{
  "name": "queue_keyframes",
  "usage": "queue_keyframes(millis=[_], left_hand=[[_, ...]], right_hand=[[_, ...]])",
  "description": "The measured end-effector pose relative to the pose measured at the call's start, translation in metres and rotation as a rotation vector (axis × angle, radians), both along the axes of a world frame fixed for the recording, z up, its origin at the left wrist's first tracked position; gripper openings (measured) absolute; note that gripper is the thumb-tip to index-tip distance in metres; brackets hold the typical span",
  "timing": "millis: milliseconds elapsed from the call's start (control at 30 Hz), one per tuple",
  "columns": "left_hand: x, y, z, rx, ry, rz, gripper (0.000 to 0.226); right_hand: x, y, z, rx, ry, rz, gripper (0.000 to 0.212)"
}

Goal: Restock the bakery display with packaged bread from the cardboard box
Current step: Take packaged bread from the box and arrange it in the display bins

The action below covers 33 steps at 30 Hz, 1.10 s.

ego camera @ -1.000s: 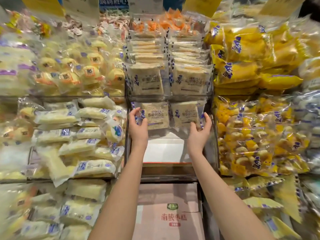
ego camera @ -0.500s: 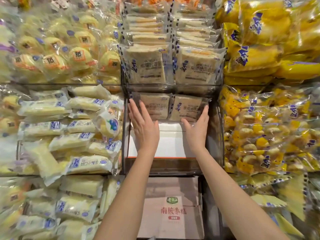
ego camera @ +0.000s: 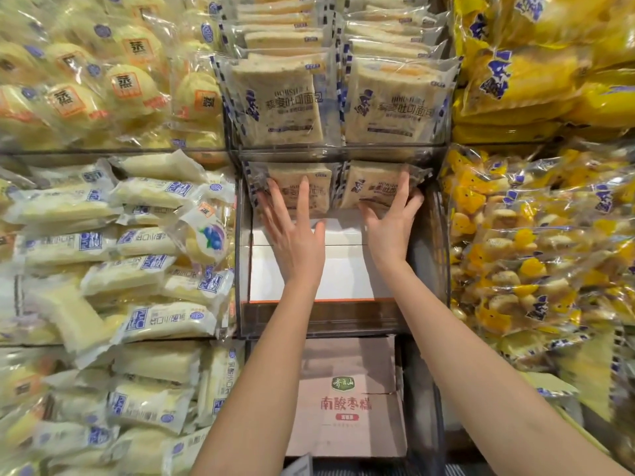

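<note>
Packed bakery shelves are filling the view, with pale rolls [ego camera: 137, 201] lying at the left and yellow bags [ego camera: 515, 80] piling up at the right. Between them a clear bin [ego camera: 309, 319] is holding two packs of sliced bread, standing upright at its back. The left hand [ego camera: 292, 235] is pressing flat on the left pack [ego camera: 319, 180], fingers straight and spread. The right hand [ego camera: 391, 231] is resting against the right pack [ego camera: 374, 187], one finger lying up its face and the thumb sitting under its lower edge; whether the other fingers are curling round its side is hard to tell. Below the bin, the cardboard box [ego camera: 347, 407] is sitting between the forearms.
</note>
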<state>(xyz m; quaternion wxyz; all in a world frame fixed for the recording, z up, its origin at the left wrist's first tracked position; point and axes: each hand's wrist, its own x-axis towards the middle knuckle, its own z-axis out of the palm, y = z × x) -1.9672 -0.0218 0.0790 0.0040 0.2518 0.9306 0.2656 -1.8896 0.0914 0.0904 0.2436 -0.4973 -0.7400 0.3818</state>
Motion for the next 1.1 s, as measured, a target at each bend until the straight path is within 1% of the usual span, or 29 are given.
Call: queue_keyframes(millis=[200, 333, 400, 467, 567, 633, 733, 800, 867, 1000, 1100], left_hand=[[0.000, -0.001, 0.004, -0.007, 0.008, 0.005, 0.089], [0.006, -0.008, 0.016, 0.064, -0.030, 0.018, 0.088], [0.009, -0.015, 0.022, 0.119, -0.039, 0.009, 0.088], [0.016, -0.023, 0.030, 0.151, -0.026, -0.011, 0.085], [0.031, -0.036, 0.045, 0.188, -0.027, -0.023, 0.077], [0.048, -0.044, 0.057, 0.215, -0.045, -0.023, 0.073], [0.081, -0.051, 0.075, 0.274, -0.069, -0.042, 0.067], [0.105, -0.055, 0.086, 0.301, -0.061, -0.076, 0.064], [0.129, -0.059, 0.096, 0.311, -0.070, -0.122, 0.064], [0.182, -0.064, 0.116, 0.317, -0.024, -0.194, 0.064], [0.226, -0.058, 0.130, 0.339, 0.021, -0.201, 0.066]], right_hand=[[-0.002, -0.001, 0.006, -0.016, -0.031, -0.001, 0.084], [0.002, -0.013, 0.018, -0.010, -0.072, -0.010, 0.095], [0.006, -0.024, 0.027, -0.045, -0.081, -0.014, 0.098], [0.014, -0.035, 0.039, -0.084, -0.104, -0.014, 0.095], [0.034, -0.053, 0.058, -0.131, -0.103, 0.016, 0.085], [0.056, -0.065, 0.075, -0.136, -0.040, 0.042, 0.076], [0.099, -0.075, 0.100, -0.093, 0.089, 0.047, 0.063], [0.130, -0.079, 0.110, -0.090, 0.213, 0.001, 0.056], [0.161, -0.082, 0.116, -0.094, 0.290, -0.045, 0.054], [0.224, -0.082, 0.124, -0.036, 0.272, -0.036, 0.053], [0.288, -0.076, 0.132, 0.011, 0.224, -0.010, 0.055]])
